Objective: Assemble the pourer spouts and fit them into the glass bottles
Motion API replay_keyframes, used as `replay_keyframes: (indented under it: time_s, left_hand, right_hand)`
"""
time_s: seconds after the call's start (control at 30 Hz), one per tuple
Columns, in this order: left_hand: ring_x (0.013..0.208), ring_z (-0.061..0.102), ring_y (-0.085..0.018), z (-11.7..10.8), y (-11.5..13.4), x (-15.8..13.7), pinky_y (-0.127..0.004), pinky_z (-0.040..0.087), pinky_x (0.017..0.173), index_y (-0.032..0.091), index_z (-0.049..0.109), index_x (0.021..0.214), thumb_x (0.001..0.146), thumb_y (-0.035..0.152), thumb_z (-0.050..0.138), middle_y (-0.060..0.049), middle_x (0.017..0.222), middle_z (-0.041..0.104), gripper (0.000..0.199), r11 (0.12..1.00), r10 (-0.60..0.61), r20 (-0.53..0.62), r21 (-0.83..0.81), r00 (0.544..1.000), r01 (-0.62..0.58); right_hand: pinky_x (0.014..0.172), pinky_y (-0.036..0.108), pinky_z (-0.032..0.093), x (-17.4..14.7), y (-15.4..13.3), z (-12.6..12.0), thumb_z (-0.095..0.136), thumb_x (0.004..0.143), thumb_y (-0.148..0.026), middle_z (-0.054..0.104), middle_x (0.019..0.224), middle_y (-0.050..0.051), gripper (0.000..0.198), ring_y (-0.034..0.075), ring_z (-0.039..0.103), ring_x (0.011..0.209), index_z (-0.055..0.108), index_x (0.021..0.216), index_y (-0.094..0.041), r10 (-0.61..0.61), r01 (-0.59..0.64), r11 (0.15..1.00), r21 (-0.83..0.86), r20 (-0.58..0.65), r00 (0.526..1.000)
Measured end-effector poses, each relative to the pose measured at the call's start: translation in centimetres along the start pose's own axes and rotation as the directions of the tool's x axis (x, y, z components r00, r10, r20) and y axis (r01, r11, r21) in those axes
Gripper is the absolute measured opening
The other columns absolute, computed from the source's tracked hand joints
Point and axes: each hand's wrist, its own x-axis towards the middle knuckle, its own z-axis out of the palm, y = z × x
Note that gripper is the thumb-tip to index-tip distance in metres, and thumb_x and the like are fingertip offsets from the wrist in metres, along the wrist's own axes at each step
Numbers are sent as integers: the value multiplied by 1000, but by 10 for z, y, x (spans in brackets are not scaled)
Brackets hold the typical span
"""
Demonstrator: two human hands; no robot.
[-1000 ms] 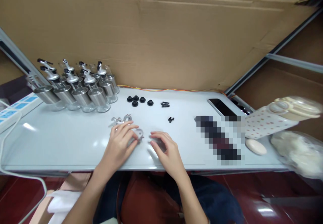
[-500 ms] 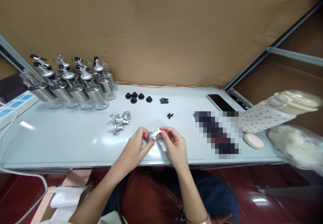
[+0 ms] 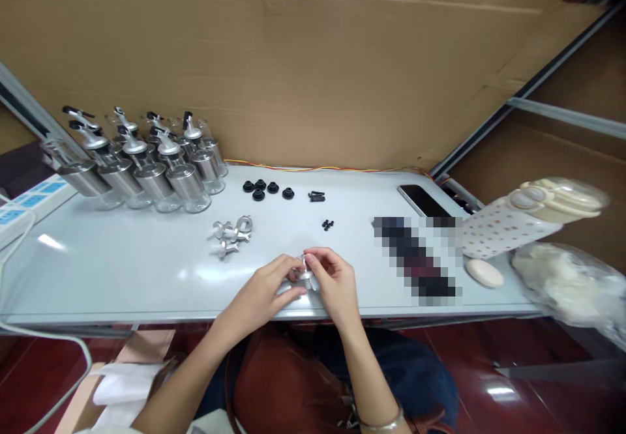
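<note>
Between both hands, low over the near part of the table, is a silver pourer spout [image 3: 306,277]. Its round base points down toward me and is partly covered by fingers. My left hand [image 3: 268,289] is closed on its left side with thumb and fingers. My right hand [image 3: 338,284] pinches the upper, narrower end between thumb and forefinger. Several matching silver spouts [image 3: 232,235] lie in a loose cluster to the left of my hands. Beyond them are several round black stoppers [image 3: 259,189], black pin-like pieces [image 3: 317,197] and tiny black bits [image 3: 327,225].
Glass bottles with steel sleeves and pourers [image 3: 151,180] stand at the back left beside a power strip [image 3: 39,202]. On the right are a phone [image 3: 423,201], a blurred-out patch, a dotted flask [image 3: 513,225], a pale oval object [image 3: 484,273] and a plastic bag [image 3: 567,284]. Cardboard [image 3: 317,62] walls the back.
The spout has turned from slanting rightward to nearly upright. My left hand has shifted right and its fingers now cover more of the spout. The loose parts on the table stay put.
</note>
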Motion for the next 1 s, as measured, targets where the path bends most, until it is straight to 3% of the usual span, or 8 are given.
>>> replay_keyframes:
  time_s: [0.1,0.2,0.3,0.43,0.6,0.67,0.83,1.0]
  left_hand:
    - [86,58,-16,2,-2,0,-27,48,81,25,50,111,81,24,62,-2,97,57,31,1000,-6,-18,24,1000,7]
    - [85,58,-15,2,-4,1,-27,48,80,24,52,109,86,25,56,-3,97,56,23,1000,2,-51,27,999,-1]
    - [87,59,-16,1,-2,1,-27,48,81,24,53,110,89,25,50,-4,101,56,21,1000,14,-42,24,999,-13]
    - [89,60,-16,0,1,0,-26,48,82,24,54,110,90,24,48,-5,103,57,21,1000,-6,-39,23,999,7]
    - [91,59,-15,0,2,0,-26,47,85,23,52,111,89,22,49,-4,103,56,22,999,-20,-15,46,1000,20]
    - [90,59,-14,0,2,-1,-26,46,85,23,52,110,89,21,50,-4,103,56,21,999,-20,-18,48,1000,21]
    - [87,59,-14,0,3,-2,-25,47,81,23,52,105,89,22,49,-4,101,56,16,997,-16,-52,79,999,20]
    - [86,58,-15,0,3,-1,-24,47,78,22,53,104,89,22,49,-4,99,56,15,996,-17,-65,87,998,22]
  right_hand:
    - [64,29,51,-2,0,2,62,77,-36,67,69,3,19,17,62,66,65,78,-17,0,0,1000,-6,4,1000]
    - [65,29,51,-1,-2,1,59,80,-36,67,70,3,20,18,63,67,64,79,-18,-15,17,999,-51,41,999]
    - [70,34,50,9,-2,-8,49,87,-35,67,77,6,23,20,62,72,64,86,-18,-130,142,951,-274,62,990]
    - [79,44,43,27,5,-26,40,90,-28,61,88,12,36,28,52,85,61,116,-16,-370,307,599,-739,84,925]
    - [72,43,41,32,15,-32,45,89,-28,54,92,14,41,29,46,86,53,128,-17,-316,235,332,-914,127,940]
    - [72,43,41,30,15,-30,47,89,-28,53,94,14,39,30,46,88,54,125,-17,-294,227,322,-919,130,947]
    - [77,42,41,30,11,-30,50,87,-26,52,99,14,34,30,46,91,54,118,-14,-300,233,445,-865,101,949]
    - [78,42,40,29,10,-30,47,89,-23,54,100,13,29,30,47,92,59,115,-18,-267,255,390,-885,156,951]
